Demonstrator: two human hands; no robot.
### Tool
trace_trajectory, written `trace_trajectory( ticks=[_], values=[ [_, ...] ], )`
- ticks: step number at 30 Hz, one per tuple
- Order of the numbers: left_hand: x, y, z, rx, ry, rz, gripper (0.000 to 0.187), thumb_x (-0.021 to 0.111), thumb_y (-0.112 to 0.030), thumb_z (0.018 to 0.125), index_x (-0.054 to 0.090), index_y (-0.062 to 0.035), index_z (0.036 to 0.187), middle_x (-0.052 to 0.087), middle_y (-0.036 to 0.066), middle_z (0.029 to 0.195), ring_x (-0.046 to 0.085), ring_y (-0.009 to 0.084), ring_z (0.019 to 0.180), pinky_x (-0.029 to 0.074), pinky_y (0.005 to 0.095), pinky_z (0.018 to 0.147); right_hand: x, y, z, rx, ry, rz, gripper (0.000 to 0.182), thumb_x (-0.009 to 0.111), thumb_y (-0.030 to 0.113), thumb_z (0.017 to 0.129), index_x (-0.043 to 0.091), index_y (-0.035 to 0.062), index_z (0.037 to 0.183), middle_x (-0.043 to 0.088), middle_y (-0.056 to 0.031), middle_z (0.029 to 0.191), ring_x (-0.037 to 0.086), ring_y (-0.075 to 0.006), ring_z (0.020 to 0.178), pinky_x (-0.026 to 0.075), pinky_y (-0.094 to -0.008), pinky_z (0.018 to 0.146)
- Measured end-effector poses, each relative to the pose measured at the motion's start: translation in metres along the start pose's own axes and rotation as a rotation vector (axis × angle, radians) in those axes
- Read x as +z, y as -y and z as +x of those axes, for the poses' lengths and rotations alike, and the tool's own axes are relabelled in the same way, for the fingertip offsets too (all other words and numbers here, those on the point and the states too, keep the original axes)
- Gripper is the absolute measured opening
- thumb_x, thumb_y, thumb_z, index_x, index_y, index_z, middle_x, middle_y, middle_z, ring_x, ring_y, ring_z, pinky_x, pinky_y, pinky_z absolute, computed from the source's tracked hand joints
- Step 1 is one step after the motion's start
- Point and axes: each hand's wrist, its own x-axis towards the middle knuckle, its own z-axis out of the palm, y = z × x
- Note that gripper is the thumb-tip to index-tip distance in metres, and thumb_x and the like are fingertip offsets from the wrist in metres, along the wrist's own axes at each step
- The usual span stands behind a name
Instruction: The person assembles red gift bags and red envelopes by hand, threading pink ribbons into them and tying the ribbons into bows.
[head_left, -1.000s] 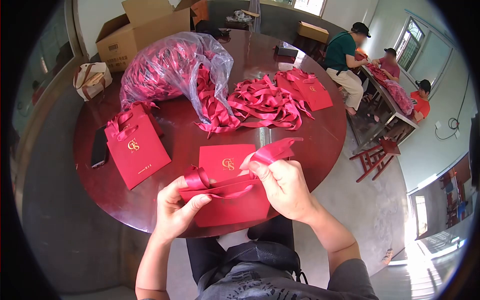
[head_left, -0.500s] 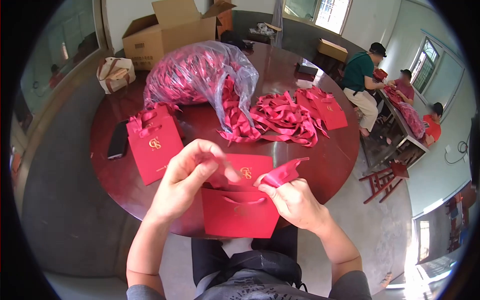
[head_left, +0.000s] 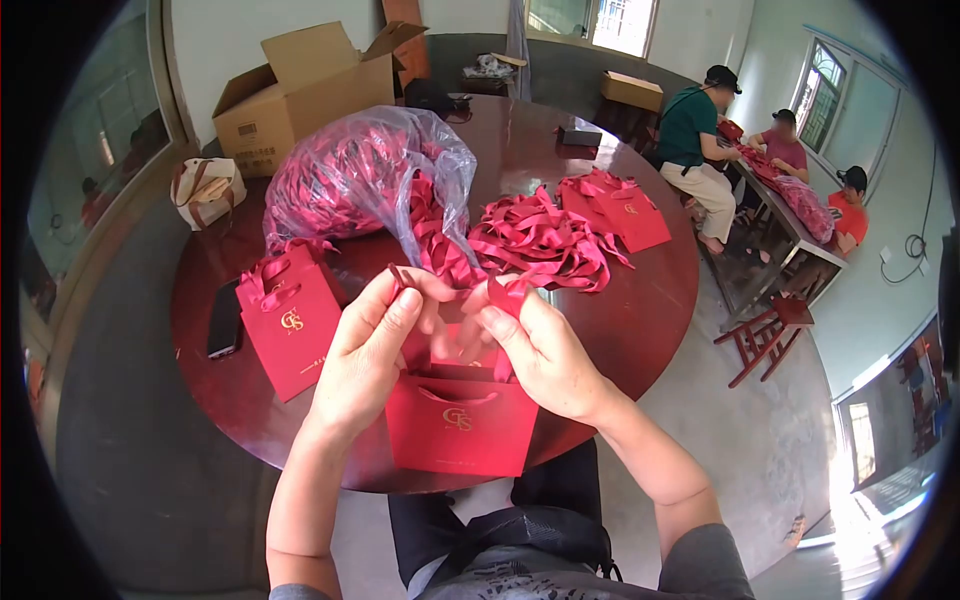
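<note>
A red paper gift bag [head_left: 462, 445] with gold lettering and a thin handle lies at the table's near edge, under my hands. My left hand [head_left: 368, 350] is closed above its left side, with a bit of red ribbon between thumb and forefinger. Opposite, my right hand [head_left: 548, 355] pinches a red satin ribbon [head_left: 510, 296] between thumb and fingers. One ribbon length hangs from there toward the bag's opening. Fingers of both hands are close together and partly smeared by motion. Part of another red surface with gold print shows behind them.
Finished-looking red bags [head_left: 290, 322] lie left beside a black phone [head_left: 225, 318]. Beyond are a plastic sack of ribbons [head_left: 350, 175], a loose ribbon pile [head_left: 550, 240], more red bags [head_left: 630, 212] and a cardboard box [head_left: 300, 110]. Several people sit at another table [head_left: 780, 220].
My right hand has moved up and left, close to my left hand, carrying the ribbon. My left hand now has ribbon at its fingertips. The camera view has shifted slightly.
</note>
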Motion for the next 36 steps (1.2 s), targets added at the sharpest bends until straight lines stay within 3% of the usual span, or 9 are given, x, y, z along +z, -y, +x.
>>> trace_trajectory(
  ticks=[5,8,13,17,22,25,29,32,36],
  values=[
    [0.008,-0.007,0.005,-0.055,-0.045,-0.091,0.02,0.041,-0.015,0.101,0.051,0.0003,0.109,0.042,-0.001,0.073,0.043,0.0079,0.06,0.038,0.0244,0.056,-0.002,0.008,0.011,-0.018,0.039,0.079,0.026,0.037,0.021,0.104,0.049,-0.0012,0.11,0.063,-0.0093,0.087,0.065,-0.0169,0.08,0.052,-0.0296,0.073],
    [0.022,-0.022,0.007,-0.107,-0.13,0.184,0.013,0.053,-0.008,0.095,0.054,-0.001,0.107,0.042,-0.006,0.065,0.033,0.0001,0.051,0.024,0.0168,0.045,-0.006,0.008,0.017,0.003,0.131,0.009,0.026,0.038,0.02,0.103,0.051,-0.0013,0.111,0.064,-0.009,0.088,0.065,-0.0163,0.078,0.052,-0.0293,0.073],
    [0.016,-0.019,0.013,0.017,-0.156,0.225,0.007,0.066,-0.007,0.088,0.062,-0.0015,0.091,0.057,-0.004,0.071,0.049,0.0009,0.063,0.04,0.0173,0.055,-0.014,0.02,0.026,0.048,0.352,-0.007,0.026,0.041,0.019,0.103,0.053,-0.0027,0.11,0.064,-0.0073,0.091,0.066,-0.0146,0.08,0.052,-0.0281,0.075],
    [0.013,-0.023,0.013,-0.013,-0.135,0.123,0.007,0.066,-0.008,0.088,0.063,-0.0022,0.09,0.057,-0.004,0.068,0.047,0.001,0.057,0.036,0.0168,0.049,-0.023,0.026,0.034,0.052,0.519,0.014,0.027,0.043,0.017,0.102,0.059,-0.0042,0.102,0.063,-0.0075,0.087,0.065,-0.0151,0.08,0.052,-0.0286,0.076],
    [0.02,-0.021,0.013,-0.001,-0.138,0.045,0.008,0.065,-0.009,0.089,0.064,-0.0023,0.094,0.056,-0.004,0.067,0.043,0.0003,0.051,0.031,0.0164,0.045,-0.014,0.022,0.035,0.099,0.447,-0.165,0.028,0.046,0.018,0.1,0.062,-0.0042,0.096,0.061,-0.0057,0.075,0.059,-0.0129,0.07,0.049,-0.0297,0.065],
    [0.016,-0.02,0.018,-0.022,-0.139,0.06,0.013,0.06,-0.012,0.093,0.064,-0.0016,0.1,0.056,-0.003,0.067,0.046,0.0017,0.055,0.033,0.0161,0.05,-0.009,0.015,0.034,-0.034,0.332,-0.271,0.029,0.048,0.021,0.099,0.063,-0.0037,0.093,0.059,-0.0046,0.07,0.056,-0.0104,0.066,0.047,-0.0284,0.062],
    [0.007,-0.015,0.021,0.041,-0.086,0.179,0.027,0.045,-0.017,0.1,0.063,0.0015,0.107,0.055,-0.001,0.081,0.047,0.0042,0.07,0.042,0.0219,0.071,-0.012,0.016,0.037,0.153,0.237,-0.23,0.029,0.055,0.024,0.096,0.064,-0.0028,0.095,0.057,-0.0026,0.067,0.054,-0.0097,0.065,0.045,-0.0291,0.061],
    [0.006,-0.012,0.022,0.184,-0.023,0.347,0.03,0.044,-0.019,0.101,0.065,0.0022,0.105,0.056,0.004,0.106,0.056,0.0122,0.101,0.042,0.0284,0.093,-0.009,0.018,0.038,0.078,0.286,-0.215,0.024,0.063,0.02,0.091,0.063,-0.0017,0.101,0.062,-0.0039,0.081,0.06,-0.0124,0.08,0.049,-0.0298,0.074],
    [0.005,-0.013,0.034,0.245,0.123,0.455,0.022,0.051,-0.012,0.097,0.065,0.0004,0.109,0.058,0.011,0.114,0.055,0.0157,0.104,0.042,0.0288,0.093,-0.004,0.017,0.043,-0.032,0.235,-0.09,0.027,0.07,0.011,0.085,0.062,-0.0007,0.107,0.065,-0.0052,0.099,0.062,-0.0155,0.098,0.049,-0.0308,0.089]
  ],
)
